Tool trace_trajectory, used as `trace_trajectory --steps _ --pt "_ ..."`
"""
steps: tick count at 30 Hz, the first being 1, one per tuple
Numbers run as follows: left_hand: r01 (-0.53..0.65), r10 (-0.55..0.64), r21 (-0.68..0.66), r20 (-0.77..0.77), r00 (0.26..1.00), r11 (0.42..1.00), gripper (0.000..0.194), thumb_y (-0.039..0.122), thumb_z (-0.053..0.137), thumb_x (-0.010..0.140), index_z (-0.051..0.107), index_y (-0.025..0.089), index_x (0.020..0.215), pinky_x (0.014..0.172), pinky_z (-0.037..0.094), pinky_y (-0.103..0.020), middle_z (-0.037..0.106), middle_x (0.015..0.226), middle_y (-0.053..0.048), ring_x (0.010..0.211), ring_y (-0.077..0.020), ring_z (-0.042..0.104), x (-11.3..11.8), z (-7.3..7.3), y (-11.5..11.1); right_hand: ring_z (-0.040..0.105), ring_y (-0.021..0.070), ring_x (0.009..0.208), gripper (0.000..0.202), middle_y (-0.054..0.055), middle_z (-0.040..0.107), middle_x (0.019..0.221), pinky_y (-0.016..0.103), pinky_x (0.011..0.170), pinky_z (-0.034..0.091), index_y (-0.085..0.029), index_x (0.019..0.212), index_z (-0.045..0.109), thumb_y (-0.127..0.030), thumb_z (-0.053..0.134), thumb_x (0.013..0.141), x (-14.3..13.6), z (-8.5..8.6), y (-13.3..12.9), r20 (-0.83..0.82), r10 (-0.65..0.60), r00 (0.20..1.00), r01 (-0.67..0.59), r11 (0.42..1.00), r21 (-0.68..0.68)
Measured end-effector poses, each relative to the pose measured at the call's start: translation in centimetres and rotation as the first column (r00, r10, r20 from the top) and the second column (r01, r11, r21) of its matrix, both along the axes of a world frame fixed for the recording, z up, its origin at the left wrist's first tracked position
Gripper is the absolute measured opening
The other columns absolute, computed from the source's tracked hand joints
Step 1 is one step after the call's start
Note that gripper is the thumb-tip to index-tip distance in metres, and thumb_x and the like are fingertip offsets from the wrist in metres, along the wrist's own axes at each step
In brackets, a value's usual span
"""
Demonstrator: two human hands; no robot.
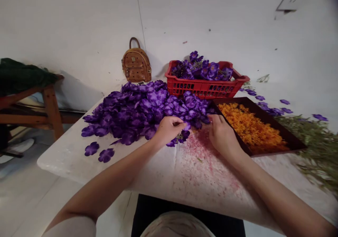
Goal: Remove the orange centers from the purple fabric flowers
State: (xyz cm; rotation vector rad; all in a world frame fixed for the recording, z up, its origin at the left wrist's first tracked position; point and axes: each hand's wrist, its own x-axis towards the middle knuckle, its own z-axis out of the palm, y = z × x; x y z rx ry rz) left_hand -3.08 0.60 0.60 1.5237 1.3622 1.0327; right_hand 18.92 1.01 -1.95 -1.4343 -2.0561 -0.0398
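Note:
My left hand (pixel 169 129) is closed in a pinch, thumb and forefinger together, on a purple artificial flower (pixel 182 137) with bits of green showing below the fingers. Just beyond it lies a big heap of purple fabric petals (pixel 132 106). My right hand (pixel 224 135) is at the heap's right end, beside the tray's near left edge. Its fingers are curled together, and what is between the fingertips is too small to make out. Two loose purple petal pieces (pixel 106 155) lie to the left, near the table edge.
A red plastic basket (pixel 200 88) of purple flowers stands behind the heap. The dark tray (pixel 297 146) holds orange flower pieces (pixel 250 128). Green stems (pixel 314 142) lie at the right. A brown backpack (pixel 136 64) leans on the wall; a wooden bench (pixel 52 106) stands left.

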Motion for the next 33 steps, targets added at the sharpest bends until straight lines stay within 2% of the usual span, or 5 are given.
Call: trace_trajectory --steps 5,13,21,27,33 --pt "-0.025 0.025 0.016 -0.029 0.999 1.000 0.015 0.026 0.074 0.084 0.075 0.018 0.071 0.057 0.042 -0.026 0.069 0.065 0.000 0.057 -0.0121 0.056 -0.6 -0.3 0.4 0.067 0.0366 0.111 0.047 0.023 0.071 0.118 0.052 0.099 0.054 -0.008 0.132 0.060 -0.001 0.045 0.088 1.0 -2.0 1.1 0.024 0.061 0.998 -0.059 0.997 -0.051" --pt "-0.022 0.023 0.033 -0.020 1.000 0.999 0.018 0.032 0.074 0.083 0.075 0.018 0.072 0.056 0.044 -0.026 0.073 0.067 -0.003 0.059 -0.0138 0.061 -1.6 -1.2 0.1 0.064 0.0298 0.090 0.016 0.012 0.070 0.097 0.043 0.085 0.050 -0.020 0.095 0.067 -0.015 0.052 0.098 0.0 0.5 -0.4 -0.039 0.159 0.987 -0.161 0.985 -0.064" --pt "-0.003 0.002 0.042 0.026 1.000 0.999 0.011 0.026 0.074 0.086 0.075 0.017 0.081 0.068 0.054 -0.027 0.078 0.080 -0.005 0.070 -0.0155 0.069 -1.0 -1.8 0.3 0.064 0.0302 0.091 0.014 0.014 0.069 0.094 0.039 0.081 0.047 -0.019 0.096 0.062 -0.012 0.051 0.099 -1.4 -1.1 -0.1 0.117 0.247 0.962 -0.222 0.956 -0.189" --pt "0.043 -0.047 0.047 0.096 0.994 0.998 0.007 0.020 0.073 0.087 0.078 0.018 0.091 0.080 0.059 -0.031 0.082 0.094 -0.007 0.082 -0.0178 0.074 -0.4 -1.2 -0.2 0.063 0.0270 0.088 0.017 0.011 0.066 0.094 0.036 0.079 0.046 -0.021 0.094 0.060 -0.008 0.048 0.097 -1.0 -1.6 0.1 0.059 0.248 0.967 -0.232 0.953 -0.196" --pt "0.003 -0.008 0.072 0.070 0.998 0.997 0.007 0.025 0.074 0.089 0.070 0.018 0.089 0.066 0.051 -0.025 0.075 0.078 -0.001 0.069 -0.0136 0.068 0.3 -1.6 -0.6 0.061 0.0258 0.085 0.015 0.009 0.063 0.092 0.037 0.076 0.045 -0.024 0.087 0.055 -0.012 0.051 0.094 -0.9 -0.1 -0.4 -0.219 0.191 0.957 -0.216 0.972 -0.095"
